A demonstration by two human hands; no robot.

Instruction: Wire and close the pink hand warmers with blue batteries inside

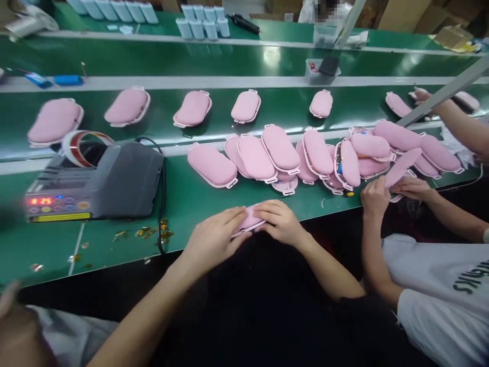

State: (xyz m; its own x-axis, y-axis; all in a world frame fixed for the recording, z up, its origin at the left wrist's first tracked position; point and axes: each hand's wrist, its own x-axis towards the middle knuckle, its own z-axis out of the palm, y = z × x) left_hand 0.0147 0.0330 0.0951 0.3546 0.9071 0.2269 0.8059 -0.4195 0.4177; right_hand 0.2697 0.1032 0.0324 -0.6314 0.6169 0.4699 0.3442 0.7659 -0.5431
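Observation:
My left hand (214, 238) and my right hand (281, 221) both grip one pink oval shell (250, 219) at the near edge of the green table (114, 244). The shell lies flat between my fingers and is mostly hidden by them. Just beyond my hands several more pink shells (267, 155) lie overlapping in a heap along the table. A single pink shell (212, 165) lies apart at the heap's left end.
A grey tape dispenser (95, 181) with a red display stands at the left, its black cable trailing to the table edge. Gold scraps (153, 232) litter the table. Pink shells (128, 106) ride the conveyor beyond. A co-worker's hands (393, 191) hold a shell at right.

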